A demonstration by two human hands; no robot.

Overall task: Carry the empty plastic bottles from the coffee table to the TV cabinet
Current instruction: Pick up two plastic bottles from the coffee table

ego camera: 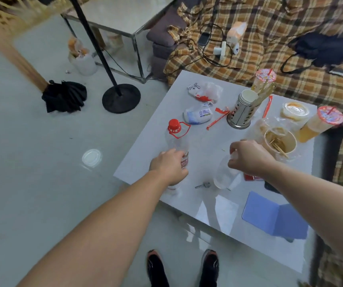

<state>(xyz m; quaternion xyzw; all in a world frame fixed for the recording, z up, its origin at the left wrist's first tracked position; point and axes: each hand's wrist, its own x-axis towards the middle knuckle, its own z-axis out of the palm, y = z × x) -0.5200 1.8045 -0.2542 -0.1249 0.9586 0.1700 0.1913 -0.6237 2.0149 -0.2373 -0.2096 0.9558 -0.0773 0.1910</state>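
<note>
- The left hand [169, 166] is wrapped around the body of a clear, ribbed plastic bottle [176, 141] with a round red cap and a red carrying loop; the bottle stands upright at the near left edge of the bench [228, 220].
- The right hand [247, 157] is clenched over the top of a second clear plastic bottle [224, 175], smooth-walled and see-through, standing on the bench just right of the first. That makes two bottles, one in each hand.
- A small metal key [203, 185] lies flat between the two bottles, near their bases.
- The bench top is glossy and white, and mirrors the person's legs.
- A flat blue folder [274, 216] lies open at the near right of the bench.
- Farther back stands a perforated steel cylinder [241, 114] holding stacked paper cups.
- Two sealed drink cups [319, 123] with red straws are at the far right.
- Beyond the bench, a brown plaid cloth [290, 23] covers the sofa.
</note>
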